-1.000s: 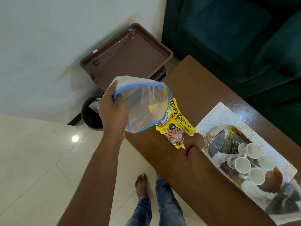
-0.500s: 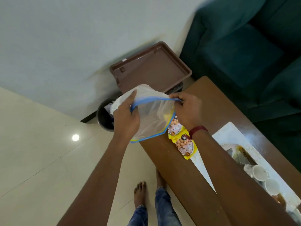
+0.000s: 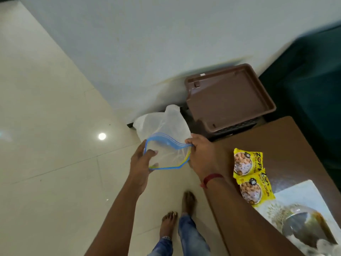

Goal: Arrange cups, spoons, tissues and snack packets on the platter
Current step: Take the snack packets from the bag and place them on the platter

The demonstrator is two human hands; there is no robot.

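Observation:
A clear zip bag (image 3: 167, 143) with a blue and yellow seal hangs over the floor, left of the table. My left hand (image 3: 142, 161) grips its left rim and my right hand (image 3: 202, 157) pinches the right end of the seal; the bag's mouth is pulled apart. Two joined yellow snack packets (image 3: 249, 177) lie flat on the brown table (image 3: 287, 145), right of my right wrist. The patterned white platter (image 3: 304, 193) shows at the lower right, one packet overlapping its corner. Cups are out of view.
A brown plastic tray (image 3: 228, 97) rests on a dark crate against the white wall. A dark green sofa (image 3: 313, 74) stands at the right. A person's bare feet (image 3: 177, 215) stand on the cream tiled floor beside the table edge.
The view swung left and down, so the cups left the frame. Both hands carried the bag off the table to over the floor. The snack packets stayed on the table.

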